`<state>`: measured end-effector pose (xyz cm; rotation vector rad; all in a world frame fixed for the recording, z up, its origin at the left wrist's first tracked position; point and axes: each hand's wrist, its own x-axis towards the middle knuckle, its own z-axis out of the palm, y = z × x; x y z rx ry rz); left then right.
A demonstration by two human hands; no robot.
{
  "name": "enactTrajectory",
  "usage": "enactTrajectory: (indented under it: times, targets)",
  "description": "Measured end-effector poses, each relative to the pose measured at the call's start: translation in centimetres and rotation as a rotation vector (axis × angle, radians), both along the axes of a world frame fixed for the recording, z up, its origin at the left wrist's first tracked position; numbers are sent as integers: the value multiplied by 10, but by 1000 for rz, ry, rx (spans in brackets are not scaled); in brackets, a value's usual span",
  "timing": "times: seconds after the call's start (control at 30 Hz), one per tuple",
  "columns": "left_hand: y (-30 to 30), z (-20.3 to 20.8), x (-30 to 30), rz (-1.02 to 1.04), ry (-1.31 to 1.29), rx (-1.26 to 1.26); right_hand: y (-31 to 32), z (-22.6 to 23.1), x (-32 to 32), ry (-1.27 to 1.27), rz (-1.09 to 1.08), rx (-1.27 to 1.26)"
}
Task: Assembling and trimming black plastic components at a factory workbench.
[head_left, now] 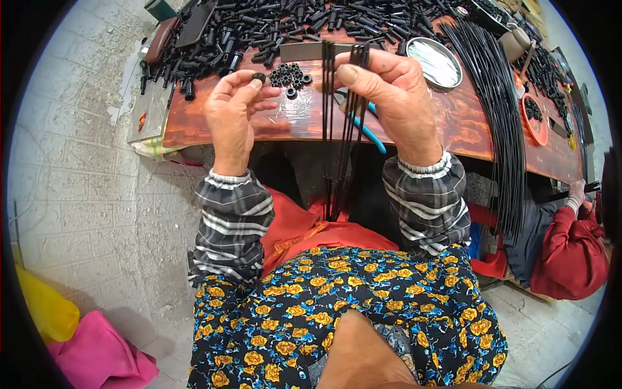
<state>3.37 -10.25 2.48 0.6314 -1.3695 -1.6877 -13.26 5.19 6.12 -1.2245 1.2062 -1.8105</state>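
Between the thumb and fingertips of my left hand [233, 107] is a small black ring-shaped part [259, 77]. Its other fingers are spread behind it. My right hand [392, 91] pinches a bundle of thin black jointed rods [326, 129], which look like umbrella ribs. They hang down past the table edge toward my lap, split into two groups. A cluster of small black ring-shaped parts [288, 74] lies on the table between my hands. Behind the rods, partly hidden, rests a pair of pliers with blue handles [370, 135]. Short silvery pins [280, 119] are scattered near my left hand.
Heaped black plastic tubes [304, 19] cover the back of the reddish wooden table [460, 126]. A round metal tray [435, 63] of white sticks stands right of my right hand. Long black rods [495, 110] overhang the edge. Farther right are an orange dish [534, 123] and another person's red sleeve [570, 253].
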Motion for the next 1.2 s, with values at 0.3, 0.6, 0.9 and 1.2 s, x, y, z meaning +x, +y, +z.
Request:
enactTrajectory:
  times: [0.3,0.6,0.9,1.2]
  targets:
    - [22,63,-16,-312,292,35,-1,16,40,2,115,-58]
    - [20,65,-11,-453,363,44,6,24,46,56,91,-25]
    - [11,72,-4,-536,360,132,7,22,48,102,44,30]
    - [12,81,-12,-717,457,211,6,22,49,57,32,9]
